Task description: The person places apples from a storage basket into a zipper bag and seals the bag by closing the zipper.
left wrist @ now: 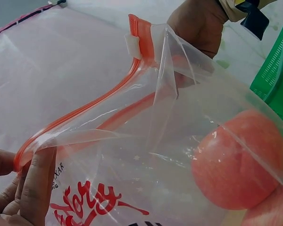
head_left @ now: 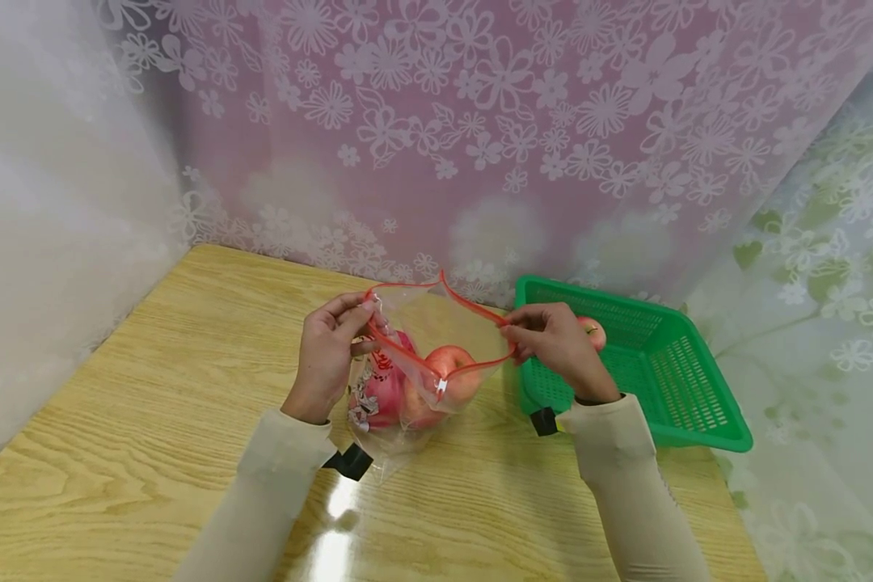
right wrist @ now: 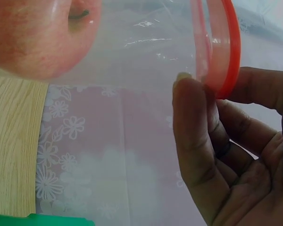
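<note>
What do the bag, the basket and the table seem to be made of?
Bag: probably thin, glossy plastic film; it creases, catches glints and shows an apple through it.
Basket: likely moulded plastic with a slight sheen, judging by its even green colour and slotted walls.
Table: glossy wood or wood-look laminate; grain and bright reflections show, but I can't tell which.

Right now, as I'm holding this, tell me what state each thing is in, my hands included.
Zip bag: open, mouth spread between both hands.
White slider: at the near corner of the mouth.
Bagged apples: at least two, inside the bag.
Left hand: pinching the bag's rim.
Right hand: pinching the opposite side.
Green basket: upright on the table.
Basket apple: inside it, partly hidden.
</note>
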Motion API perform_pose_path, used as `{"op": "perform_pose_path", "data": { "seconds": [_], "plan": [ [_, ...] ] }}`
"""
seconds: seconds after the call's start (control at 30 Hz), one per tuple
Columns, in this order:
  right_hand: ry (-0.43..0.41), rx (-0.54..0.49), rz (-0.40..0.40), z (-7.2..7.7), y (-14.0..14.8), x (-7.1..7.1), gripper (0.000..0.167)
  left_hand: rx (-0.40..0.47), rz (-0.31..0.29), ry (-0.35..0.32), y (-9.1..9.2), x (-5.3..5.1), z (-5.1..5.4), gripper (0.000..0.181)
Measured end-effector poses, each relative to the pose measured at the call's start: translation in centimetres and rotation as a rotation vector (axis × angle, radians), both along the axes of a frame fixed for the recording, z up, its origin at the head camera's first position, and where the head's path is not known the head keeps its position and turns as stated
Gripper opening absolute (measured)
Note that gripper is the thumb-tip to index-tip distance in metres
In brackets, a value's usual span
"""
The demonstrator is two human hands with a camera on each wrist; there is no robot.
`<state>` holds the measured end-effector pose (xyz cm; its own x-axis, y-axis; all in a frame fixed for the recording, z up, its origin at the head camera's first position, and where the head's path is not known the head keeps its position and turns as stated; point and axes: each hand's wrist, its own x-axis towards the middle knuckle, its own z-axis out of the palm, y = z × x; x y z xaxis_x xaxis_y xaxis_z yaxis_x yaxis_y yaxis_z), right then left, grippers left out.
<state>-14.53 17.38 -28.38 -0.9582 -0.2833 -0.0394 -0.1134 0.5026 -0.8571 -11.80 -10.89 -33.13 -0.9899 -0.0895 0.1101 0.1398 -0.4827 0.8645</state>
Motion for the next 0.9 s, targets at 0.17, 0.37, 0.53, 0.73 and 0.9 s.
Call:
{"op": "perform_pose_path", "data": {
  "seconds": [0.17,0.37,0.53,0.73,0.9],
  "plan": [
    [-0.002,-0.003,0.016,-0.1,0.2,0.0,0.024,0.004,-0.003,0.003,0.0,0.0,0.0,0.008],
    [-0.009,-0.015,0.031,-0.2,0.8,0.0,0.030,0.001,0.006,0.004,0.0,0.0,0.0,0.008],
    [0.012,-0.025,0.008,-0.3,1.6,-0.2,0.036,0.007,0.008,0.017,0.0,0.0,0.0,0.008],
    [0.030,-0.050,-0.053,-0.4,3.1,-0.7,0.044,0.020,0.008,0.018,0.0,0.1,0.0,0.008],
    [0.030,-0.101,-0.122,-0.9,5.1,-1.6,0.045,0.026,0.016,0.008,0.0,0.0,-0.1,0.009]
  ]
}}
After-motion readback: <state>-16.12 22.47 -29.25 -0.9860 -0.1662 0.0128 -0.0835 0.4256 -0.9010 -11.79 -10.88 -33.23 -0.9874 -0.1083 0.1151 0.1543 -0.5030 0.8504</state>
